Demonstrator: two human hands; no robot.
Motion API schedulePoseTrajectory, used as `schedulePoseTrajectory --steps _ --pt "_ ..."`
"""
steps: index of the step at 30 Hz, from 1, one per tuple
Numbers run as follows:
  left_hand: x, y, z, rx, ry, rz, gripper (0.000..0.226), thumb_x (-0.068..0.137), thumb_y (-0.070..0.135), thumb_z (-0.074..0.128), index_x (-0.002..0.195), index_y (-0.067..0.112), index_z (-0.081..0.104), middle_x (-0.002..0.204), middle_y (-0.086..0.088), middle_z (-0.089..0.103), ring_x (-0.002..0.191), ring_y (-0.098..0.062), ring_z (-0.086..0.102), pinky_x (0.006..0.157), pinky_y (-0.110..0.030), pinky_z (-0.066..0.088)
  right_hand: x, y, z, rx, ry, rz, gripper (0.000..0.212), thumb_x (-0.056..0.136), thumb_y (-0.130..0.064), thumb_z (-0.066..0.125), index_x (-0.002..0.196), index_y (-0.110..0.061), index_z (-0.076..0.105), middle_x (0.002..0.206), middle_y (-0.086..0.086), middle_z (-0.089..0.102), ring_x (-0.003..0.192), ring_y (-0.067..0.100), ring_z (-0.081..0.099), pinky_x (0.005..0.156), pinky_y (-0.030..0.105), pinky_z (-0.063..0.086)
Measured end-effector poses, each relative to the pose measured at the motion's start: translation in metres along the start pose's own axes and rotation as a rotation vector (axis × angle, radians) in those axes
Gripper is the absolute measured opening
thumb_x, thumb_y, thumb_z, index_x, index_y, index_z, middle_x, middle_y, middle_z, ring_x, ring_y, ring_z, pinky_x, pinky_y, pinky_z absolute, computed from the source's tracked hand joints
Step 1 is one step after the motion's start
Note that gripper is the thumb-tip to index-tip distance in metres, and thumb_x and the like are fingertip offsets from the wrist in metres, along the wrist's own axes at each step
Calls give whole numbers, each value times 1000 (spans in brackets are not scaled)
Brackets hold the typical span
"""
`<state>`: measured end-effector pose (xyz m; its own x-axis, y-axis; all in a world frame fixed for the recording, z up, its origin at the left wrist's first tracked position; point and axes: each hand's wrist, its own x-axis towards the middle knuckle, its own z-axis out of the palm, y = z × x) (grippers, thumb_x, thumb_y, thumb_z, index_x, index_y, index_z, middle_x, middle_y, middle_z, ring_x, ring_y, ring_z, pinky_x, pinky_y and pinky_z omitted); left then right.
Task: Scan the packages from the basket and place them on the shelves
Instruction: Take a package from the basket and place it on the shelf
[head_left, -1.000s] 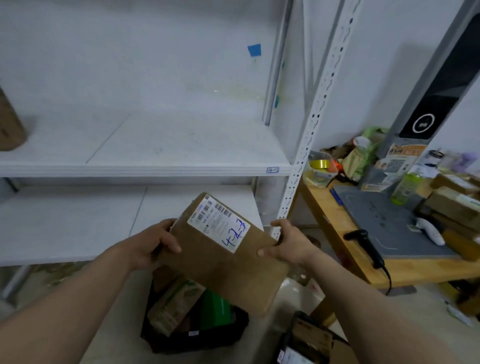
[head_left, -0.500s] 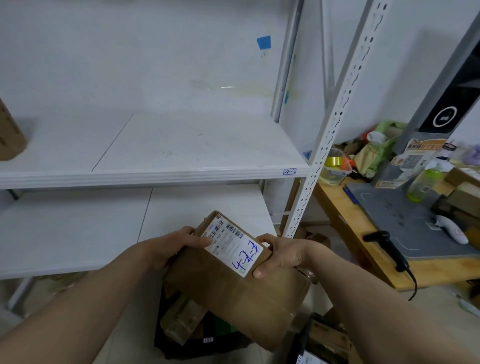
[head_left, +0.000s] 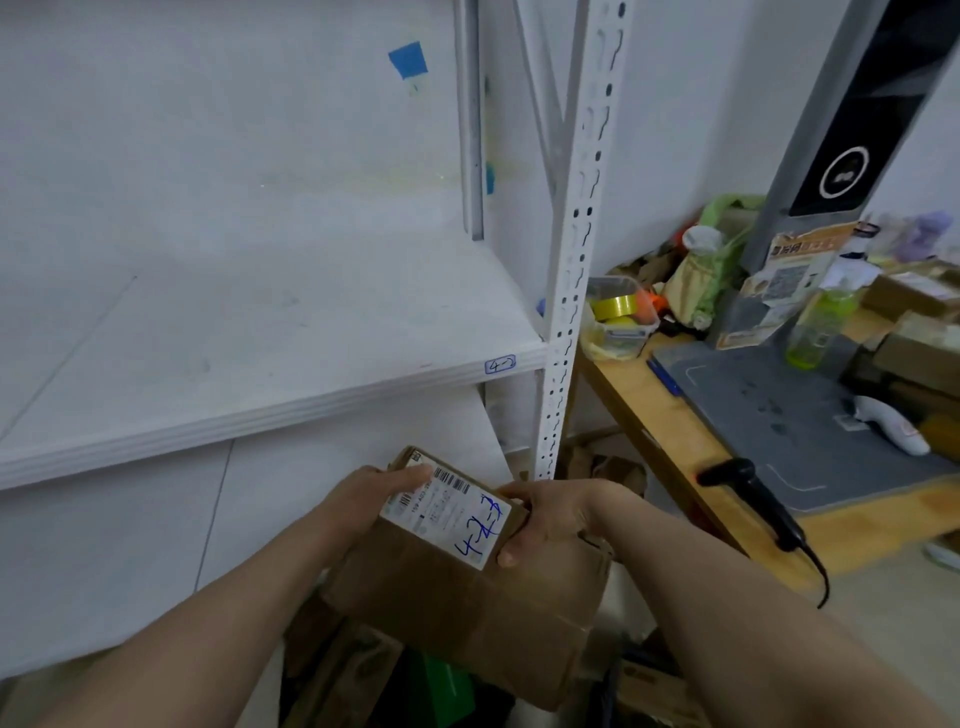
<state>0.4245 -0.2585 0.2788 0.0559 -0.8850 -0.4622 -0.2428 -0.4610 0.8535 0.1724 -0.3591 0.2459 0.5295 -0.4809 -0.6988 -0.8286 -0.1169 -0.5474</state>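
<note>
A brown cardboard package is held in both hands, in the air in front of the lower shelf and below the front edge of the upper shelf, which carries a small tag reading 4-2. The left hand grips the package's far left corner, its fingers lying over the edge of the white label. The right hand clamps the far right edge, its thumb pressed on the top face just beside the blue handwriting on the label. The package sits between the two hands, tilted. Beneath it lies what seems to be the dark basket, too blurred to be sure of. A black barcode scanner rests on the wooden table to the right.
</note>
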Motion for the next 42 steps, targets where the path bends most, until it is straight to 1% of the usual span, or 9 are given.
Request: schedulePoseTrajectory --steps 4,7,10,17,24,30,33,39,42 --pt "42 -3 28 29 46 -81 52 84 58 66 100 10 79 94 -11 78 89 -33 75 99 -52 53 -3 37 -12 191 151 17 102 63 -64 84 151 -34 40 147 -6 50 138 23 46 114 43 37" --pt "66 -13 46 29 63 -181 50 82 56 72 98 8 79 91 -12 78 86 -33 76 97 -51 55 -4 71 -21 540 505 47 58 83 -55 75 131 -25 59 125 -3 63 111 16 61 96 36 51" --pt "86 -20 59 40 112 -215 75 66 65 79 109 4 72 89 -8 79 80 -28 77 90 -46 59 -12 115 -39 470 866 293 20 98 -36 62 109 -19 62 98 1 67 89 18 65 87 41 57" --pt "110 -3 106 67 143 -179 84 76 58 78 135 19 35 106 -6 73 88 -23 74 84 -43 61 -31 203 -52 245 957 661 50 96 -17 51 145 -11 39 146 19 42 135 39 37 111 49 34" --pt "129 15 152 139 56 -134 80 72 55 79 129 27 31 109 -4 70 92 -23 73 90 -47 59 -24 261 -63 271 871 733 76 92 -20 63 155 -16 23 154 16 36 142 36 34 115 56 30" --pt "140 17 152 60 131 -217 75 83 29 80 135 15 27 104 -6 66 89 -23 72 76 -37 60 -10 294 -62 138 853 789 39 93 -28 56 130 -22 50 124 10 61 121 33 52 100 47 42" --pt "146 11 146 43 179 -266 78 82 25 81 135 13 26 103 -9 65 89 -25 70 76 -38 59 -10 283 -55 273 760 635 20 91 -36 61 102 -20 58 89 5 65 88 24 62 85 41 55" --pt "153 -9 129 -44 256 -345 92 70 27 88 137 0 31 99 -14 75 83 -29 76 79 -48 62 -17 208 -52 659 456 157 53 73 -7 72 120 -29 61 105 4 69 98 21 63 88 37 52" --pt "149 -12 132 -49 297 -360 82 74 26 86 134 0 36 99 -14 74 82 -28 75 69 -40 62 -21 169 -48 819 256 69 37 82 -8 73 115 -23 65 98 11 69 86 22 63 77 33 54"
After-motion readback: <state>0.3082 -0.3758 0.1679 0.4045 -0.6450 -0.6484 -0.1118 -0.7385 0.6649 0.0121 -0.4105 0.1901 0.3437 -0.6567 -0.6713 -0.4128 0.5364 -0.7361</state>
